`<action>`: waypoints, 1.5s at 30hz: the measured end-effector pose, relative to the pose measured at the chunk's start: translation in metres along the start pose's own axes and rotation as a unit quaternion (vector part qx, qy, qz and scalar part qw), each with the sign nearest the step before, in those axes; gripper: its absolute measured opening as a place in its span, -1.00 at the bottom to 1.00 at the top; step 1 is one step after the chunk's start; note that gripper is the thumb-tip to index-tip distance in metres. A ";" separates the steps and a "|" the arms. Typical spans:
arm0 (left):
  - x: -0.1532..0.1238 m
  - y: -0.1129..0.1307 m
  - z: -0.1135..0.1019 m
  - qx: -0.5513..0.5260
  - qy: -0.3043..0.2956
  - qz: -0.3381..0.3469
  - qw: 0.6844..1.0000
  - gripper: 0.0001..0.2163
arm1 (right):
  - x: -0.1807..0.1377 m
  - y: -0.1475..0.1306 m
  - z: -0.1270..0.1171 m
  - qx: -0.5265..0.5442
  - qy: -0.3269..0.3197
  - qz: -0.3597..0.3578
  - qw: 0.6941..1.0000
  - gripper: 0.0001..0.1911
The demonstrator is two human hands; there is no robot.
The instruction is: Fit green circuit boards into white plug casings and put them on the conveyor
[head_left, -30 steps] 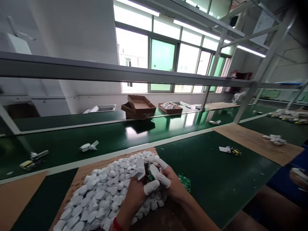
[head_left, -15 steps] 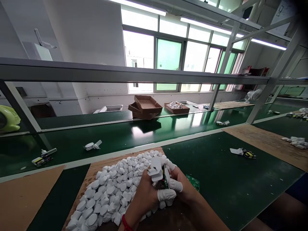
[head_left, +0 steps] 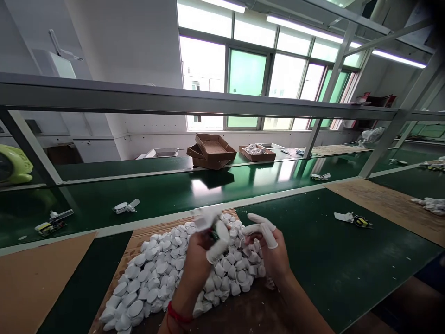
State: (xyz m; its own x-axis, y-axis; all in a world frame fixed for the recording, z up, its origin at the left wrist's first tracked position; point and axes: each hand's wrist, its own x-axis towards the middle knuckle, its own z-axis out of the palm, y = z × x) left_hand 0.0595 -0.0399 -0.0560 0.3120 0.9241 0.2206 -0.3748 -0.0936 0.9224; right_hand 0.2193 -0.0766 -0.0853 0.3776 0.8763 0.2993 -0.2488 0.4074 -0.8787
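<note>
My left hand (head_left: 200, 253), with a red cord round the wrist, grips a small circuit board assembly (head_left: 210, 227) with white parts. Motion blurs the piece, and its far side is hidden. To its right, my right hand (head_left: 273, 250) has its fingers apart and holds nothing. White finger cots cover several of my fingers. Beneath both hands spreads a large pile of small white rounded pieces (head_left: 160, 266) on a brown board (head_left: 139, 236).
Similar board assemblies lie on the green belt (head_left: 125, 207), at its left end (head_left: 50, 225), and on the right-hand green table (head_left: 354, 220). Cardboard trays (head_left: 212, 150) stand behind the belt. A metal rail (head_left: 194, 102) crosses above it. Bare cardboard (head_left: 45, 273) lies at left.
My hands have parted: the left moved leftward with the circuit board assembly, and the right let go and opened. The assemblies on the belt's left side shifted slightly left.
</note>
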 end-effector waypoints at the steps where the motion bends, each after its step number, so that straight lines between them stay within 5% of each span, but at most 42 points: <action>1: 0.003 0.000 -0.003 -0.028 0.043 0.007 0.999 -0.52 | 0.003 -0.002 -0.002 -0.019 0.039 -0.008 0.999 -0.61; 4: 0.008 0.004 -0.010 -0.095 0.127 0.013 0.987 -0.51 | 0.011 -0.007 -0.010 -0.075 0.093 -0.004 0.993 -0.70; 8: 0.009 0.007 -0.008 -0.113 0.150 -0.006 0.982 -0.44 | 0.016 -0.009 -0.019 -0.141 0.080 0.004 0.987 -0.78; 12: 0.006 0.003 -0.004 -0.065 0.111 -0.011 0.992 -0.47 | 0.015 -0.010 -0.020 -0.267 -0.055 -0.012 0.962 -0.78; 15: 0.005 0.001 -0.005 0.009 0.066 -0.022 0.998 -0.55 | 0.011 -0.014 -0.018 -0.384 -0.158 -0.043 0.909 -0.63; 20: 0.008 0.006 -0.011 0.135 -0.007 -0.067 0.989 -0.61 | 0.009 -0.021 -0.021 -0.480 -0.233 -0.057 0.844 -0.59; 30: 0.009 0.004 -0.017 0.292 -0.032 -0.046 0.955 -0.55 | 0.017 -0.018 -0.025 -0.520 -0.251 -0.069 0.814 -0.74; 41: 0.011 0.004 -0.011 0.261 -0.023 -0.037 0.964 -0.59 | 0.017 0.006 -0.015 -0.595 -0.122 -0.150 0.780 -0.74; 45: 0.012 0.003 -0.012 0.234 -0.023 -0.039 0.971 -0.55 | 0.012 0.000 -0.009 -0.627 -0.148 -0.139 0.752 -0.74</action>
State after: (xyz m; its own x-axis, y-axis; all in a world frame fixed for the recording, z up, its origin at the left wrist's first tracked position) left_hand 0.0515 -0.0252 -0.0541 0.3660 0.9189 0.1473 0.0871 -0.1914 0.9776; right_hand 0.2319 -0.0685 -0.0851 -0.0013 0.8965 0.4431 0.9096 0.1852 -0.3719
